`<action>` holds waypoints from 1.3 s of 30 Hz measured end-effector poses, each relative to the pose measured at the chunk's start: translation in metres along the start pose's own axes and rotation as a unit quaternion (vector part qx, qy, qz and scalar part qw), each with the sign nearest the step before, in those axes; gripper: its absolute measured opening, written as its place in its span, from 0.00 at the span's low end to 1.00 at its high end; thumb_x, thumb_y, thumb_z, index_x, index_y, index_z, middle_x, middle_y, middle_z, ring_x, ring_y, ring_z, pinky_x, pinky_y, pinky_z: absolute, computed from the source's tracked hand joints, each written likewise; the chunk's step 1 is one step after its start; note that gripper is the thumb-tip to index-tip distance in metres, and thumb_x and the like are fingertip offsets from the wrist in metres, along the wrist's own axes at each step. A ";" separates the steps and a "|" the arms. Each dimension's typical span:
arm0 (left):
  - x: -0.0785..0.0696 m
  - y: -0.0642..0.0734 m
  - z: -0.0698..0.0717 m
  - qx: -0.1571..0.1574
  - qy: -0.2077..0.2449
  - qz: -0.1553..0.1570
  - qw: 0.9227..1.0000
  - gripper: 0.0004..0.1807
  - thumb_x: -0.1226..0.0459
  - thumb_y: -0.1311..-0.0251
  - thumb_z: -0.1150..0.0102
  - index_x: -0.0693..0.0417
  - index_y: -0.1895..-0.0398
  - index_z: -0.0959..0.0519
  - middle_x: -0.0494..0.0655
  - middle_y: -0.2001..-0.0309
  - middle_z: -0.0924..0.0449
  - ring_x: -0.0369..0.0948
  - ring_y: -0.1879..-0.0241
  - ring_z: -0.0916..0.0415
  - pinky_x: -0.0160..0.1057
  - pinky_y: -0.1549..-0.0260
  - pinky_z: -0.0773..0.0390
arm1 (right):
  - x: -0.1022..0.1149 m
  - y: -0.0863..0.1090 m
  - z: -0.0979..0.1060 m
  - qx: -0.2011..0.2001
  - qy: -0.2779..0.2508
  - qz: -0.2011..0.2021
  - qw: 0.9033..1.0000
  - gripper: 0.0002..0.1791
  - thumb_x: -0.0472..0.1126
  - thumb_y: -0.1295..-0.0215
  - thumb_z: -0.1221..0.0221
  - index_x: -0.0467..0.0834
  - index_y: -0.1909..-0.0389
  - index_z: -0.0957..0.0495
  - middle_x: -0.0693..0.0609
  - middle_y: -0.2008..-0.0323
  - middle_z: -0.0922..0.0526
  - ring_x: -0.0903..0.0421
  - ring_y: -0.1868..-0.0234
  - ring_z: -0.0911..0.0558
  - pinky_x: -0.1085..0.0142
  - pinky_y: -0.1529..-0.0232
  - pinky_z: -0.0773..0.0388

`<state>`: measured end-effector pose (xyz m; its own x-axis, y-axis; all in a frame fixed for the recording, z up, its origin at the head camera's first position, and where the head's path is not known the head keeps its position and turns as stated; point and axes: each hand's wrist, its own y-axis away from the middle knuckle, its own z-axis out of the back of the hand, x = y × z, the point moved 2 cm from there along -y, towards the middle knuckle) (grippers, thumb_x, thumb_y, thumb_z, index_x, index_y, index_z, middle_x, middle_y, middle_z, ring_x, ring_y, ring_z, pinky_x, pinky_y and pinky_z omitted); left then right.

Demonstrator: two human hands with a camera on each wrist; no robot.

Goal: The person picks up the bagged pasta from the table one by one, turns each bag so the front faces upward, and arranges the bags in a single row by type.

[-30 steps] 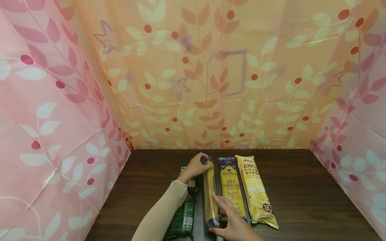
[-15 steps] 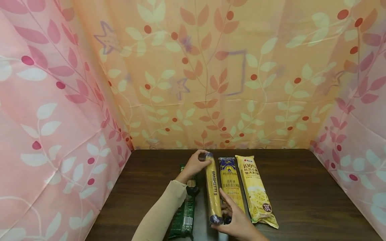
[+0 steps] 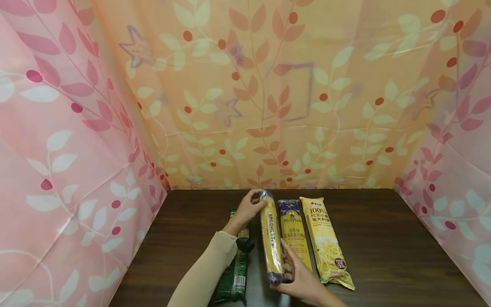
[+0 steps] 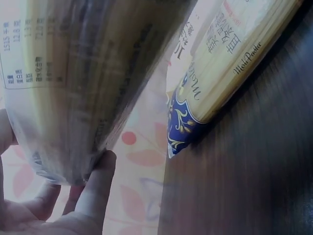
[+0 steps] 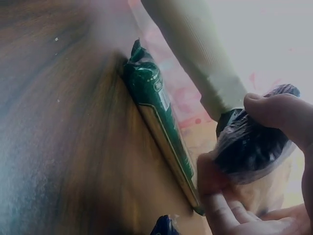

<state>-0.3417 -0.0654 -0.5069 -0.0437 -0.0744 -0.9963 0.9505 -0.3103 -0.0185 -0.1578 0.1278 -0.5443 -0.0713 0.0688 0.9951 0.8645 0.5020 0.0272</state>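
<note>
Clear packet (image 3: pixel 272 238), spaghetti (image 3: pixel 275 261) inside, has turned, showing more lettering (image 3: pixel 271 230).

The person's left hand (image 4: pixel 58 213) grips the end of a clear-wrapped pasta pack (image 4: pixel 88 83), which extends above the fingers (image 4: pixel 95 188) and bears a label (image 4: pixel 32 54) printed with 1515. Right of the fingers, apart from them, a blue-ended pack (image 4: pixel 230 63) lies on the dark table (image 4: pixel 244 161); leaf-patterned cloth (image 4: pixel 137 200) hangs behind them.
</note>
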 end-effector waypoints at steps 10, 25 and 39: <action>0.000 0.001 0.005 0.000 -0.048 -0.012 0.999 0.30 0.49 0.22 0.37 0.49 0.24 0.29 0.60 0.28 0.29 0.58 0.34 0.24 0.64 0.43 0.20 | 0.001 0.000 0.004 -0.029 0.115 0.018 0.993 0.67 0.36 0.37 0.24 0.49 0.11 0.64 0.30 0.32 0.41 0.59 0.58 0.20 0.64 0.54 0.21; 0.002 0.004 0.007 -0.015 -0.101 0.011 0.995 0.35 0.46 0.25 0.34 0.50 0.22 0.31 0.58 0.21 0.37 0.61 0.26 0.32 0.66 0.37 0.24 | 0.001 -0.005 0.010 -0.021 0.196 0.049 0.979 0.67 0.41 0.36 0.22 0.44 0.11 0.62 0.23 0.23 0.45 0.59 0.48 0.15 0.64 0.49 0.15; 0.010 -0.001 0.011 -0.016 -0.153 0.016 0.988 0.33 0.48 0.30 0.28 0.51 0.28 0.26 0.59 0.27 0.29 0.60 0.34 0.25 0.60 0.45 0.19 | 0.006 -0.008 0.003 -0.058 0.354 0.049 0.932 0.65 0.49 0.43 0.18 0.40 0.13 0.49 0.27 0.25 0.35 0.17 0.26 0.39 0.24 0.37 0.31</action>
<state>-0.3467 -0.0761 -0.5161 -0.0993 -0.3680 -0.9245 0.9617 -0.2739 0.0058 -0.1668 0.1261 -0.5392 0.3215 -0.4978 0.8055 0.9005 0.4237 -0.0976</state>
